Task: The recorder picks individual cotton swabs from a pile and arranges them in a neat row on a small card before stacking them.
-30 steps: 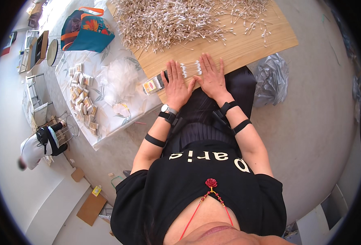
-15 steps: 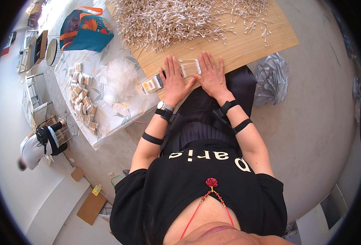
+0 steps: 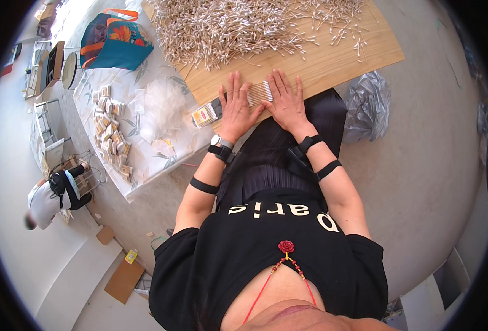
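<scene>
A flat row of cotton swabs [image 3: 260, 94] lies side by side near the front edge of the wooden board [image 3: 315, 69], between my two hands. My left hand [image 3: 236, 113] rests flat at the row's left end, with its fingers stretched out and its index finger bent toward the swabs. Flat at the right end lies my right hand [image 3: 287, 106], fingers extended. The thumb tips nearly meet below the row. Left of my left hand sits a small pack of swabs [image 3: 204, 116] with a red and yellow label, next to a dark piece [image 3: 218, 105] partly hidden by the hand.
A large heap of loose swabs [image 3: 233, 30] covers the board's far part. On the cloth-covered table [image 3: 142, 179] at left are several filled packs [image 3: 110, 129], clear plastic bags [image 3: 162, 107] and a teal bag [image 3: 120, 47]. Grey plastic [image 3: 368, 105] lies right; another person [image 3: 51, 201] bends far left.
My left hand has shifted slightly right, and its index finger has bent over toward the row's left end. Less of the row shows there. My right hand has stayed nearly still.
</scene>
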Action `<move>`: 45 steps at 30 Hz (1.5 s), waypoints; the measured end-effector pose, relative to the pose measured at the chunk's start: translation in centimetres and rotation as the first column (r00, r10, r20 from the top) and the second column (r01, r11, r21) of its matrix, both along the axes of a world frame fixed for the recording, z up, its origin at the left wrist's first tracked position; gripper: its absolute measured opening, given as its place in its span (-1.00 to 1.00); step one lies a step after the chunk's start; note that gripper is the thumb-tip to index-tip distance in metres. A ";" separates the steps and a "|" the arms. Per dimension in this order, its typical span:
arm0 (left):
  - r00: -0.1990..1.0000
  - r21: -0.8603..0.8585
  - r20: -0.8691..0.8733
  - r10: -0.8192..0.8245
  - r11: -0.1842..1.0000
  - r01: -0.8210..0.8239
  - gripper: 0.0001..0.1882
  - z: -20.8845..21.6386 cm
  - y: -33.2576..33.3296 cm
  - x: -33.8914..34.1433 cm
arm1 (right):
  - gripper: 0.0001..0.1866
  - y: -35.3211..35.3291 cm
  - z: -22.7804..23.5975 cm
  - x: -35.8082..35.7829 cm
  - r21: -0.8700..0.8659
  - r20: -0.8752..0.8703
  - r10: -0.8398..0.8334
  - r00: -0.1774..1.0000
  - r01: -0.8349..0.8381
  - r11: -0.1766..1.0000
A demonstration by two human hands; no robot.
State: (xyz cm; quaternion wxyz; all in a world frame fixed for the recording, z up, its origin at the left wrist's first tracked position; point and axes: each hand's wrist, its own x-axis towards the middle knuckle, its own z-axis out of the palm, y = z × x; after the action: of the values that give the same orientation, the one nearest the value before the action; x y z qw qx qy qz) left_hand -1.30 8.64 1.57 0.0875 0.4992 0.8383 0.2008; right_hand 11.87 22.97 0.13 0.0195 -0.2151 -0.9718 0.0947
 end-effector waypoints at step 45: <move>0.980 -0.134 -0.144 0.135 0.979 -0.155 0.02 -1.0 -0.9 2.3 | 0.01 -0.5 0.1 -0.3 0.028 0.076 0.036 0.996 -0.038 0.999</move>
State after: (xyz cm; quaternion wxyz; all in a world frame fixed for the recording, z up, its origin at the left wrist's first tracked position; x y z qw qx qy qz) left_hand 1.01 7.74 0.58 0.0522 0.4413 0.8889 0.1115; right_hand 11.59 22.43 0.21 -0.0158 -0.2001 -0.9769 0.0727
